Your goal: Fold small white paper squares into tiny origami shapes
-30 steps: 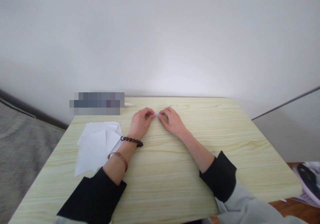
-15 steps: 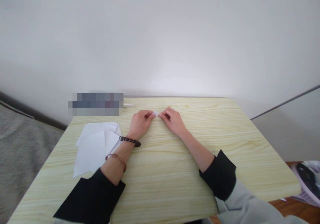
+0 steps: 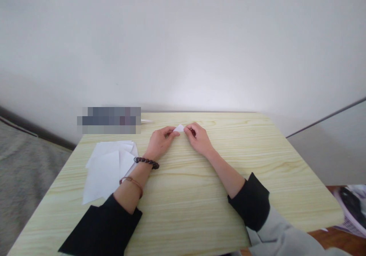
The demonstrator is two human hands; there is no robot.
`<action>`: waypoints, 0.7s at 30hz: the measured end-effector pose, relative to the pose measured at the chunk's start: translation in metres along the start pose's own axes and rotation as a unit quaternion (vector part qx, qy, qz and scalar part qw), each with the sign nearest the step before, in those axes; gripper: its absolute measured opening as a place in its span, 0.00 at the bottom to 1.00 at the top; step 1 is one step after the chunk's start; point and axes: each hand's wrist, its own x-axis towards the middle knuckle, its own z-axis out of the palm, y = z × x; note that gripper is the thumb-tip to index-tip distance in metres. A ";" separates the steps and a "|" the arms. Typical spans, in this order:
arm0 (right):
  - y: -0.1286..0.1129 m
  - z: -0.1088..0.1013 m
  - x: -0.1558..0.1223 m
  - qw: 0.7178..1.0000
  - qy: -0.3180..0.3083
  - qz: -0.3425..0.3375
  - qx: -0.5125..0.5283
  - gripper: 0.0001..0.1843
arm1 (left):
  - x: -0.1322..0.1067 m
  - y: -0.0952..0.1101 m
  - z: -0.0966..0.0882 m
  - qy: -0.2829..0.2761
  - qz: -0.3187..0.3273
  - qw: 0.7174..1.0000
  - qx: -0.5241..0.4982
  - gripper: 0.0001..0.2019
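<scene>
Between my two hands, over the far middle of the table, is a small white piece of folded paper (image 3: 179, 128). My left hand (image 3: 161, 141) pinches its left end between thumb and fingers. On the right end, the thumb and fingertips of my right hand (image 3: 198, 138) are closed. The paper's ends are hidden under my fingers, and its upper edge comes to a point. Left of my left forearm, several loose white sheets of paper (image 3: 104, 172) lie overlapping in a pile, partly behind my wrist.
The wood-patterned table (image 3: 185, 210) reaches back to a white wall (image 3: 200, 50). A blurred-out object (image 3: 110, 120) stands at the back left, with a thin white item (image 3: 146, 121) beside it. A light purple basket (image 3: 350, 223) sits low at the right.
My right hand has shifted slightly right, away from my left. More of the small white paper shows between them. The sheets on the table have not moved.
</scene>
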 end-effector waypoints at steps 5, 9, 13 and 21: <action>-0.003 -0.001 -0.001 1.000 -0.017 0.006 0.005 0.10 | 0.001 0.001 -0.001 0.037 -0.020 0.998 -0.044 0.17; -0.007 -0.002 -0.002 0.998 -0.062 -0.006 -0.025 0.10 | 0.002 -0.003 0.000 0.067 -0.052 0.991 -0.099 0.19; -0.008 -0.002 -0.002 0.998 -0.051 0.016 -0.012 0.11 | 0.003 -0.003 0.001 0.067 -0.044 0.992 -0.100 0.19; -0.006 -0.001 -0.003 0.999 -0.043 0.019 0.022 0.10 | 0.001 0.000 -0.001 0.063 -0.030 0.995 -0.074 0.17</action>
